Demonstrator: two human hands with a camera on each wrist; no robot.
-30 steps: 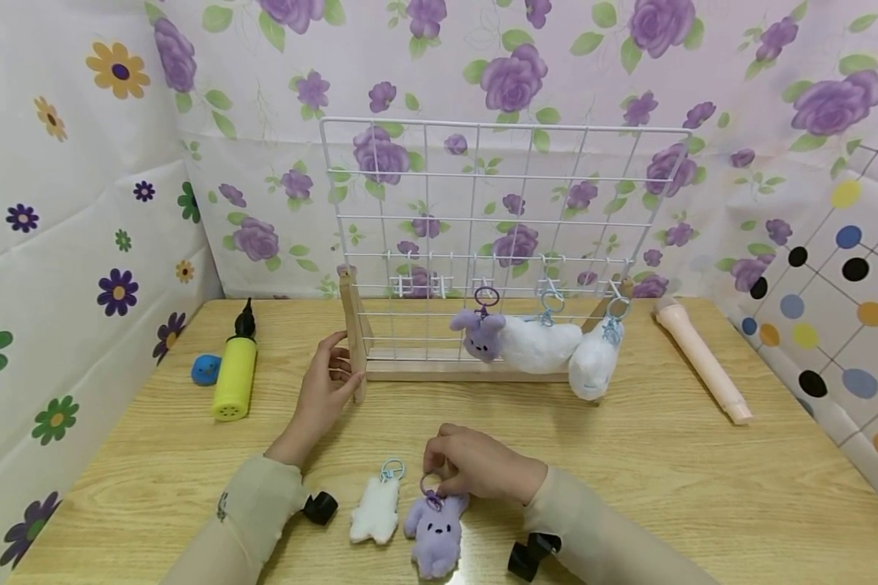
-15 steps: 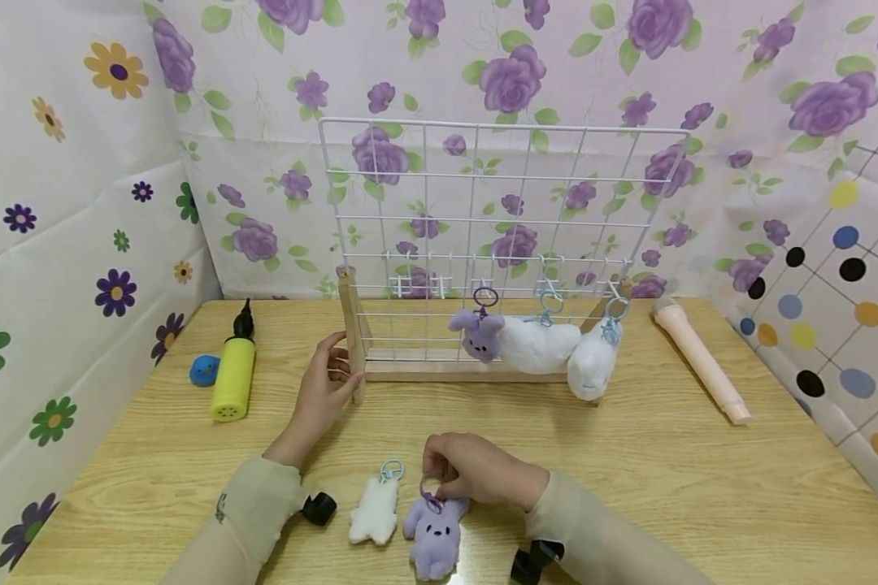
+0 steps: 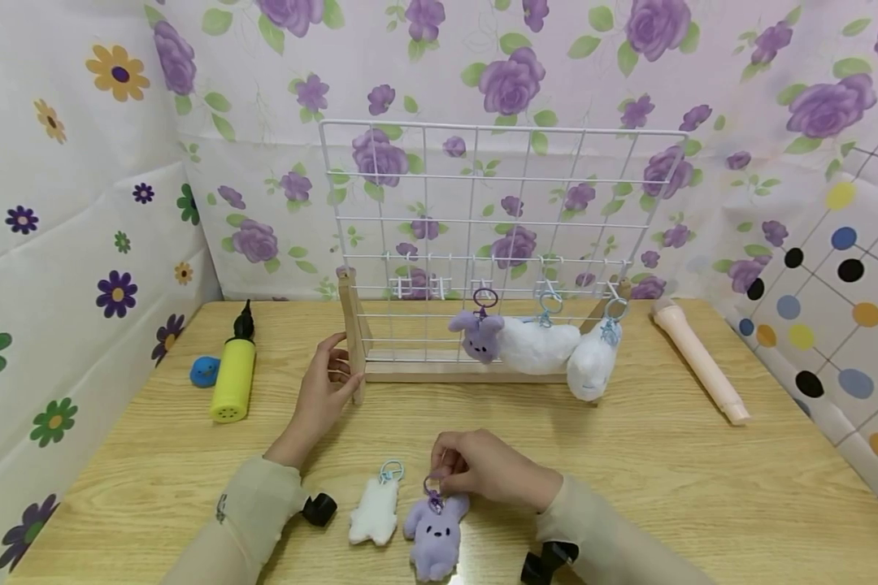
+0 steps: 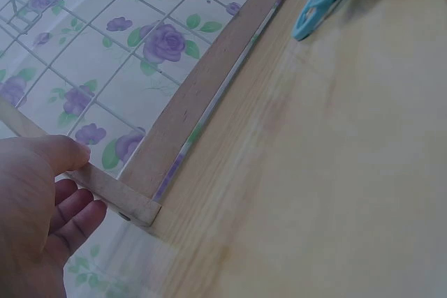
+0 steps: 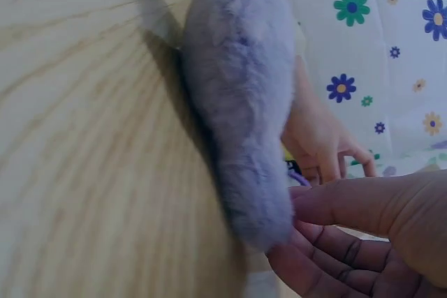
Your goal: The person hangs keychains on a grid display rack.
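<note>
My left hand point(image 3: 323, 386) grips the left wooden leg point(image 3: 352, 333) of a white wire grid rack point(image 3: 475, 219); in the left wrist view the thumb lies over the leg, fingers curled beneath it. My right hand point(image 3: 493, 471) pinches the purple ring point(image 3: 432, 486) of a purple plush bunny keychain point(image 3: 436, 540), which lies face up on the table. The right wrist view shows the plush point(image 5: 241, 95) side-on, with thumb and fingers at its end, hiding most of the ring. Left of it lies a white plush keychain point(image 3: 375, 510) with a light blue ring.
From hooks on the rack hang a purple plush keychain point(image 3: 480, 335) and two white ones, a wide one point(image 3: 540, 345) and a rounder one point(image 3: 593, 366). At left stand a yellow hand pump point(image 3: 234, 378) and a blue toy duck point(image 3: 205, 371). A pale pink tube point(image 3: 702, 361) lies right.
My right hand has moved slightly to the right, and the purple ring it pinches has tilted up a little. The left hand has stayed on the rack's leg.
</note>
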